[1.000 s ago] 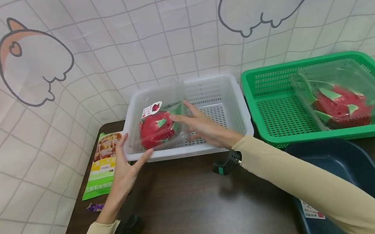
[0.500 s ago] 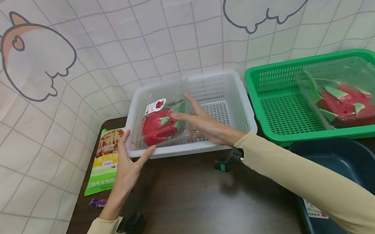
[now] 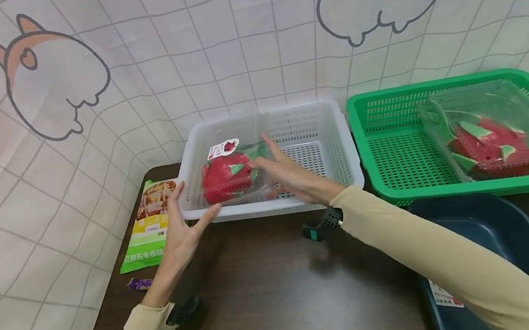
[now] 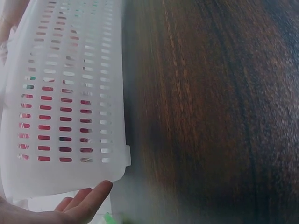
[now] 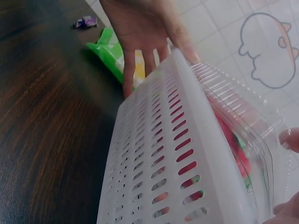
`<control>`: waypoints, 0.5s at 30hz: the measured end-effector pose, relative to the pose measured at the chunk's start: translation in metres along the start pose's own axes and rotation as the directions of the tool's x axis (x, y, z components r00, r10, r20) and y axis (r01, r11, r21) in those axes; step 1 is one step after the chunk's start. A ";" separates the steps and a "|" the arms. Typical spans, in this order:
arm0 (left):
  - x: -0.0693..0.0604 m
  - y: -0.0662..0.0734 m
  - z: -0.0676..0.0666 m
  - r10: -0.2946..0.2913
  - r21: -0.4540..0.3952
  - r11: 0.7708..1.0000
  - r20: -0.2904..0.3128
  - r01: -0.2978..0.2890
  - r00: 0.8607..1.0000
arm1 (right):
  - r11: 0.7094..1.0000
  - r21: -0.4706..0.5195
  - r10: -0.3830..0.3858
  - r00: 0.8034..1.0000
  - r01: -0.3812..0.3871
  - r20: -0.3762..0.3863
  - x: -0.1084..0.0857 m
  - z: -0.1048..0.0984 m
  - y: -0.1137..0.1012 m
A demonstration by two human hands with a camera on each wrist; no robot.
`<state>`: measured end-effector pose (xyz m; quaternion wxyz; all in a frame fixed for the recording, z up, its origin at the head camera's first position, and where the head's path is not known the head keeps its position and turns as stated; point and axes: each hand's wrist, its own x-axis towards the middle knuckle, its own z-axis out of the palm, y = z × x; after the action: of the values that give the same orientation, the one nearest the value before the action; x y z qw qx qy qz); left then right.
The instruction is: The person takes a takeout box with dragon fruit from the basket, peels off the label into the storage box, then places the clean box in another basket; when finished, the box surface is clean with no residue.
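Observation:
A clear plastic clamshell box [image 3: 253, 127], holding a red dragon fruit [image 3: 226, 177] with green scales and bearing a white label, lies in the left half of the white basket [image 3: 341, 138]. My right hand [image 3: 291, 175] grips the box by its right side, some fingers on the lid; part of that hold is hidden. At the basket's left front corner is my left hand [image 3: 181, 237], its fingers straight along the outer end wall and its thumb at the rim. In the right wrist view, the box [image 5: 233, 93] stands above the basket rim beside my left thumb.
To the right, a green basket [image 3: 390, 168] carries another boxed dragon fruit [image 3: 493, 149]. A dark blue tray [image 3: 479, 231] sits in front of it. Left of the white basket lie a green and yellow food bag [image 3: 146, 242] and a purple-wrapped candy [image 3: 139, 283].
The box has settled slightly lower in the white basket, with my right hand on it. My right fingers have shifted a little on the lid. My left hand stays at the corner.

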<state>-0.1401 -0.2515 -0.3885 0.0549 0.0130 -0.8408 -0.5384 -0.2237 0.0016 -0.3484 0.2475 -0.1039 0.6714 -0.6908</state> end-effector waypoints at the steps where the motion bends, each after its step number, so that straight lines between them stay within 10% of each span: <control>1: -0.001 0.000 0.000 0.002 -0.001 1.000 -0.001 -0.002 1.000 | 1.000 0.009 0.004 1.000 -0.003 -0.007 0.000 0.000 0.000; 15: 0.000 -0.001 0.000 0.016 -0.012 1.000 -0.004 -0.016 1.000 | 0.990 0.143 0.001 0.996 0.012 -0.093 -0.007 -0.001 -0.009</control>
<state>-0.1397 -0.2521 -0.3898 0.0610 0.0068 -0.8374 -0.5431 -0.2202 0.0052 -0.3384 0.2209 -0.0556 0.6305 -0.7420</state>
